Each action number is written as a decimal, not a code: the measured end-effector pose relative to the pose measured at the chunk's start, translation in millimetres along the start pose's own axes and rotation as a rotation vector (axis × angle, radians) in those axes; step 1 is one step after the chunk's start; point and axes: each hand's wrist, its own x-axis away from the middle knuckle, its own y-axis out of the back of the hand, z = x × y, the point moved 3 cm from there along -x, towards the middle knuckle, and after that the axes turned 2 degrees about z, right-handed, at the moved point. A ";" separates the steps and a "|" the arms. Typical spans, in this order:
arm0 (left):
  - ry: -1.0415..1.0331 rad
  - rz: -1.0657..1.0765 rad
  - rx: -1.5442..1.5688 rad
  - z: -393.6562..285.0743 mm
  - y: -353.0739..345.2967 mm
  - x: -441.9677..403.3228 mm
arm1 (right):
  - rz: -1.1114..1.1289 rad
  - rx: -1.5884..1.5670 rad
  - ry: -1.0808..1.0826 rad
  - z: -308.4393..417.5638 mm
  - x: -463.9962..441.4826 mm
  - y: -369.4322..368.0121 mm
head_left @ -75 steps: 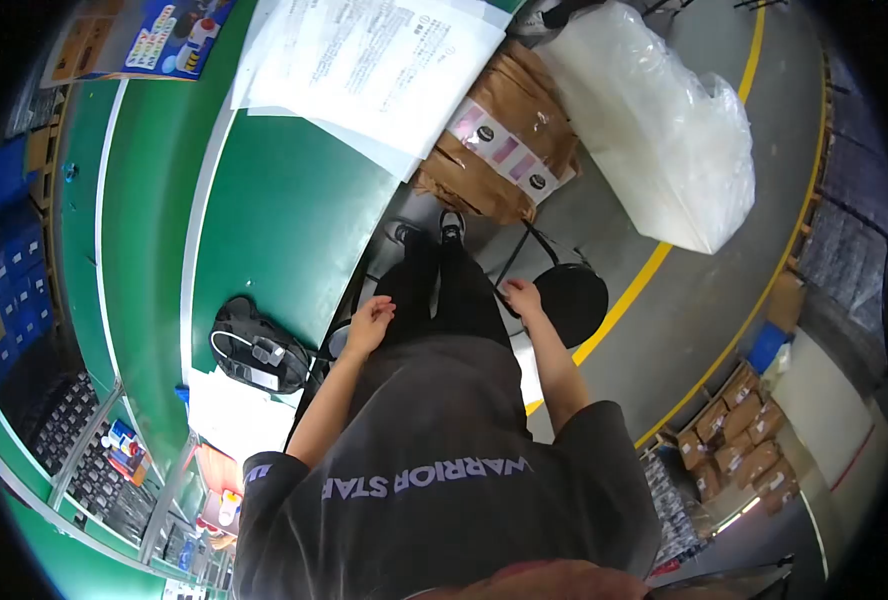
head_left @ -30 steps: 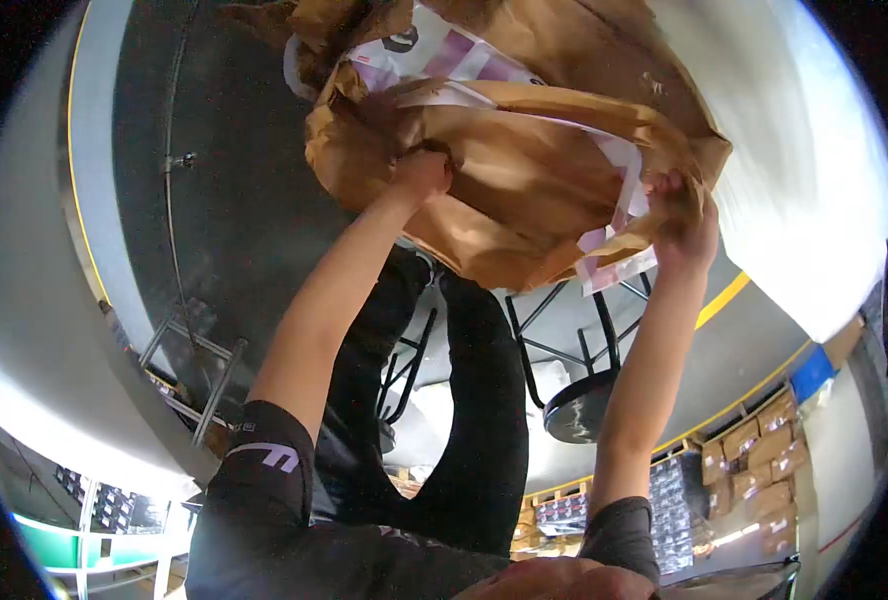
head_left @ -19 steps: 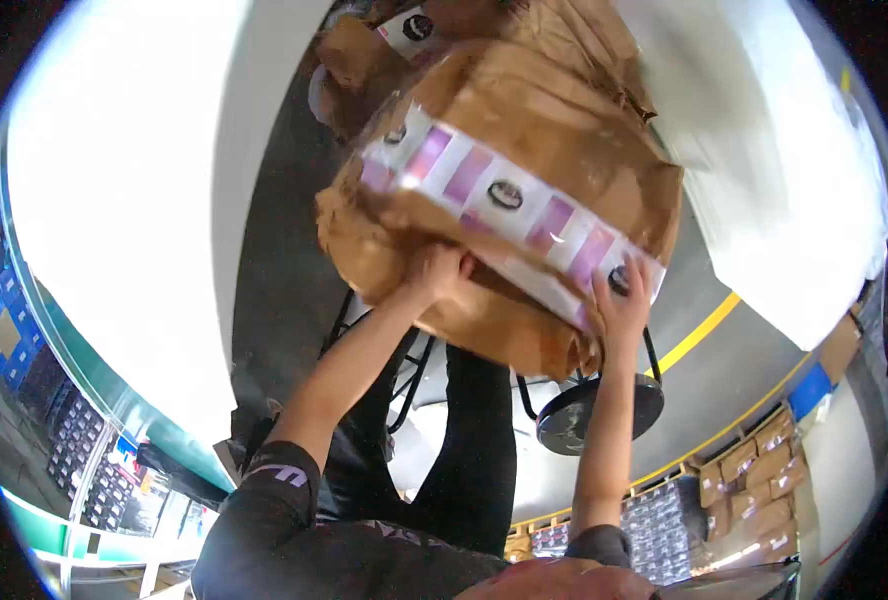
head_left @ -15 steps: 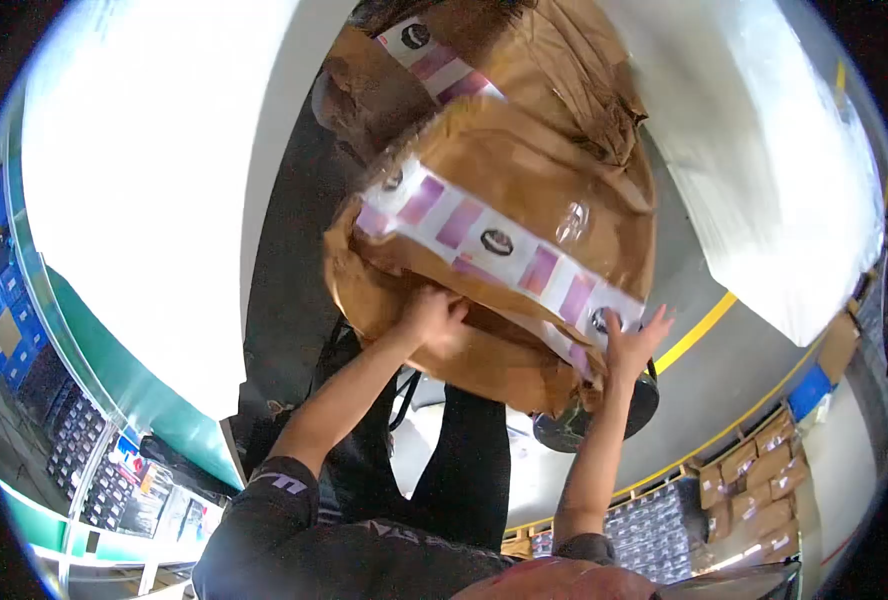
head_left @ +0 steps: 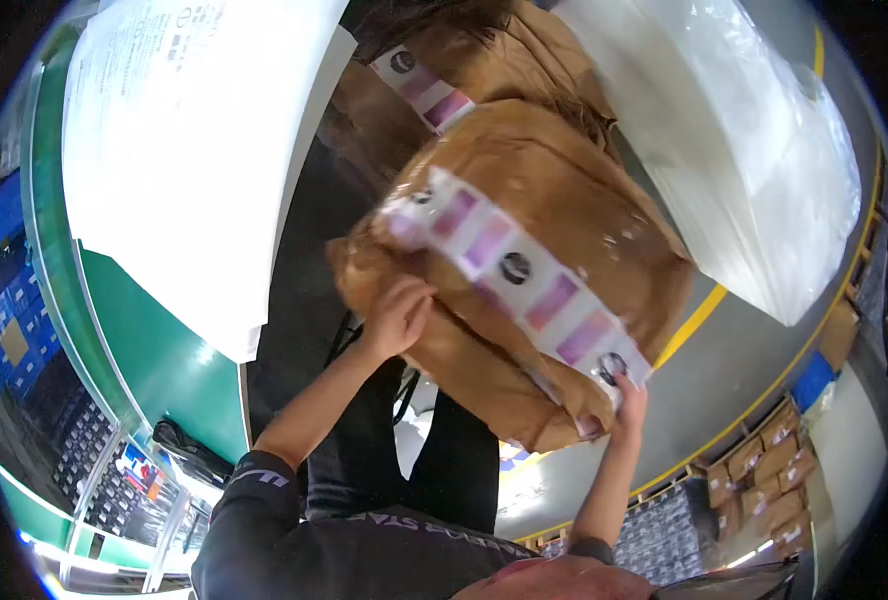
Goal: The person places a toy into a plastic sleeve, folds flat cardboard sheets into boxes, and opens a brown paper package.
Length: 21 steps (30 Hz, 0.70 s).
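A large crinkled brown paper package (head_left: 554,190), shiny as if under clear film, is tilted in front of my legs. A white and purple printed strip (head_left: 489,250) with dark round marks runs diagonally across it. At its near left edge, my left hand (head_left: 399,312) is closed with curled fingers on the folded brown paper. My right hand (head_left: 628,405) grips the package's lower right corner, thumb over the end of the strip; its other fingers are mostly hidden. Just beyond lies another brown package (head_left: 364,110) with a similar printed strip (head_left: 422,88).
A large white sheet (head_left: 179,170) with print hangs over a green bench (head_left: 169,340) at left. White plastic sheeting (head_left: 754,170) stands at right. Several brown packages (head_left: 769,475) are stacked at lower right, beyond a yellow floor line (head_left: 694,325).
The package has swung and shifted right and slightly down. My left hand has moved up and left along its edge. My right hand, spread before, has moved down and closed on the corner.
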 end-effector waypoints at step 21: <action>0.815 -0.365 0.478 250.9 -112.6 -131.9 | -0.464 -0.350 -0.132 -72.1 50.9 32.2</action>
